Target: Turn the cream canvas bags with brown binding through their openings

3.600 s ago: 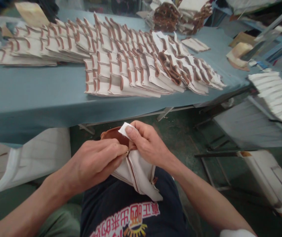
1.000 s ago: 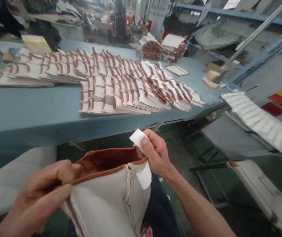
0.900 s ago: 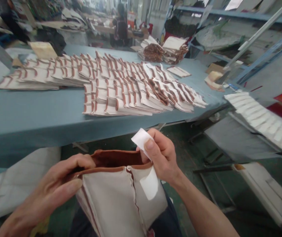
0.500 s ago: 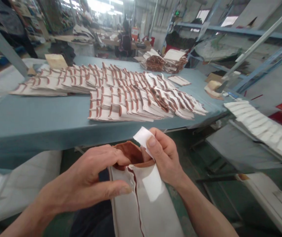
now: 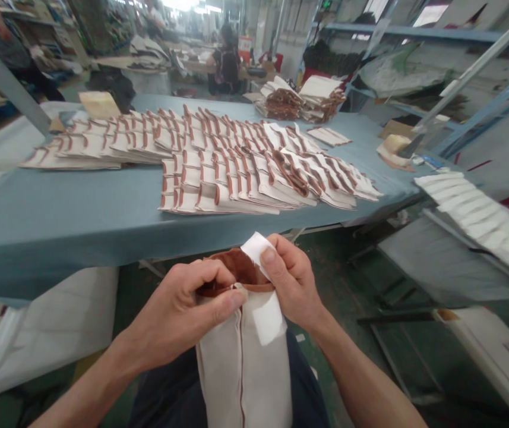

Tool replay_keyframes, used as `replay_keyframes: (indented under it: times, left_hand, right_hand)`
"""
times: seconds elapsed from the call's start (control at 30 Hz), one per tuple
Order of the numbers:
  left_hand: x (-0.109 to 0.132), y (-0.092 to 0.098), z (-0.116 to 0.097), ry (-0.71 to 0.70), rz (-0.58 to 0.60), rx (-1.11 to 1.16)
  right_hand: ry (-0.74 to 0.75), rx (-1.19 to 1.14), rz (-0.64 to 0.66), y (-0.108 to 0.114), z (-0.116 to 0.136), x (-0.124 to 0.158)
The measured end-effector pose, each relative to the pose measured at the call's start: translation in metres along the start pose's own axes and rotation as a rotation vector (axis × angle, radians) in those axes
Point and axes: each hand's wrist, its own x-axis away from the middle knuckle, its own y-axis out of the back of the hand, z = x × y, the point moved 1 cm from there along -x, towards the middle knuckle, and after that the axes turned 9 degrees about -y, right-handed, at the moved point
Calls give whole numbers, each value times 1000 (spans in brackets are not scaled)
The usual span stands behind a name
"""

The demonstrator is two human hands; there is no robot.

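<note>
A pale leather tube (image 5: 221,351) with a brown inner side, shaped like a boot shaft, stands upright before my lap with its open end up. A seam runs down its front. My left hand (image 5: 192,309) pinches the rim beside the seam, fingers inside and thumb outside. At the rim's right side my right hand (image 5: 292,279) is closed, with a small white strip (image 5: 254,246) between thumb and fingers. A white patch (image 5: 268,318) lies flat on the outer face just below that hand. Whether strip and patch are one piece is hidden by my fingers.
Rows of folded pale-and-brown leather pieces (image 5: 218,178) cover much of the blue-topped table (image 5: 103,220). Stacks (image 5: 299,98) stand at its back. To the right are a rack of white pieces (image 5: 481,214) and metal shelving (image 5: 397,32). Other people (image 5: 226,62) are farther off.
My left thumb has come up to the rim at the seam, closing the hand on it. The tube has turned more upright. My right hand still holds the white strip.
</note>
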Motion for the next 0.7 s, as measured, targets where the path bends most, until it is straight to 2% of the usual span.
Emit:
replay_keyframes:
  times: [0.07,0.23,0.37,0.47,0.6,0.7]
  left_hand:
    - [0,0,3,10,23,12]
    - [2,1,7,13,174,106]
    - [-1,3,8,48,194,65]
    - [-4,8,11,97,246,-2]
    - [-8,19,10,67,313,-109]
    - [-10,25,4,80,312,-26]
  right_hand:
    - [-29,-4,-7,2,-4,-1]
    - [-97,5,3,7,-19,-4]
    - [-106,5,23,8,-25,-6]
    - [-73,70,34,7,-20,-8]
    - [31,180,30,6,-10,-11]
    - [74,233,17,7,-9,-18]
